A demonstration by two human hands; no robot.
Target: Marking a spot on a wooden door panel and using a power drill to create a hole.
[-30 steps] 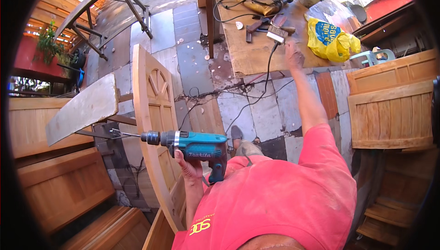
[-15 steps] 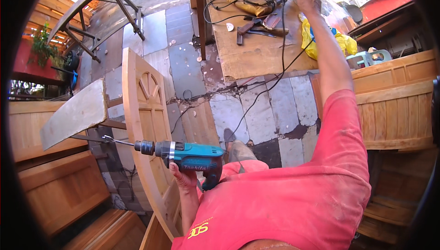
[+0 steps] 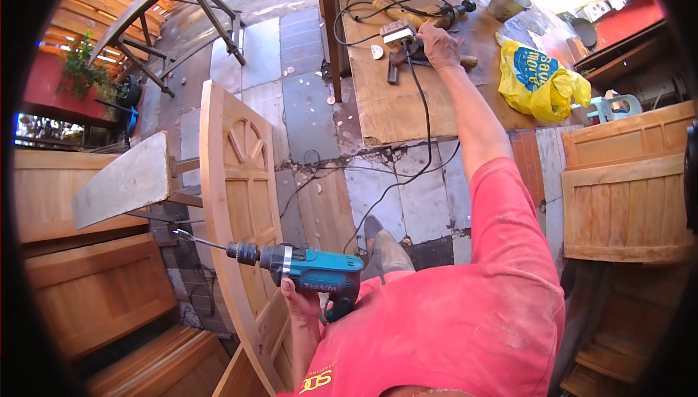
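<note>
My left hand [image 3: 299, 301] is closed round a teal power drill [image 3: 323, 270] from below. A long bit [image 3: 195, 240] in its black chuck points left, across the edge of a pale wooden door panel [image 3: 243, 171]. My right arm stretches out over a wooden worktable [image 3: 385, 110]. Closed at its end, my right hand [image 3: 440, 46] grips a small outlet box [image 3: 398, 32] with a white face, and a black cord [image 3: 427, 117] hangs from it. Just below that hand lies a dark brown tool [image 3: 393, 73], partly hidden by it. My right fingertips are partly hidden.
A yellow plastic bag [image 3: 538, 84] and a metal bucket [image 3: 509, 1] stand on the worktable, beside a yellowish power tool [image 3: 407, 15] with coiled cable. Cords trail over the tiled floor [image 3: 309, 113]. Wooden panels [image 3: 102, 288] lean at left, others [image 3: 629, 201] at right.
My right hand has come left and nearer with the outlet box, away from the metal bucket. The view has shifted slightly; my left hand still holds the drill.
</note>
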